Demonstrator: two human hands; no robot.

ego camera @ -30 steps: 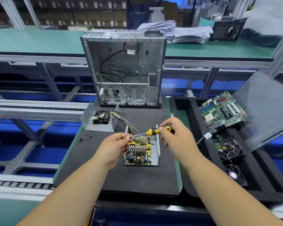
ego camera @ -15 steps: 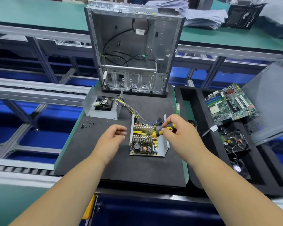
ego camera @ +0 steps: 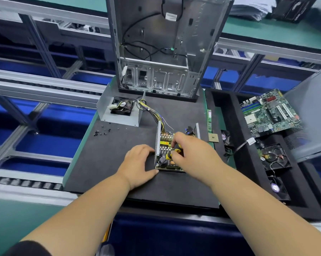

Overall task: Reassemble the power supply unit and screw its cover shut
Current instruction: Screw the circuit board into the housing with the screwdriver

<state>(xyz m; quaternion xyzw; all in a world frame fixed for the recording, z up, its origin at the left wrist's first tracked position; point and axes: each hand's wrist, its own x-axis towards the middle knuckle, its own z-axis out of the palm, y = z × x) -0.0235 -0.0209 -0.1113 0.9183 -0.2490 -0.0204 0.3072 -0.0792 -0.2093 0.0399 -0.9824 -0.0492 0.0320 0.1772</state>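
My right hand point(ego camera: 191, 154) grips the yellow-and-black plastic screwdriver point(ego camera: 174, 153) over the open grey sheet-metal power supply tray point(ego camera: 158, 139), while my left hand point(ego camera: 137, 163) braces it, fingers relaxed.

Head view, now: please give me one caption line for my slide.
Right hand drives a yellow-handled screwdriver into the open power supply unit while the left hand steadies its side on the black mat.

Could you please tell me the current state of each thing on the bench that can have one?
Power supply base: open, board exposed.
Power supply cover: off, lying apart.
Screwdriver: gripped, tip down in the base.
Left hand: steadying the base's left wall.
Right hand: gripping the screwdriver.
Computer case: open, upright.
Loose screws: unused.
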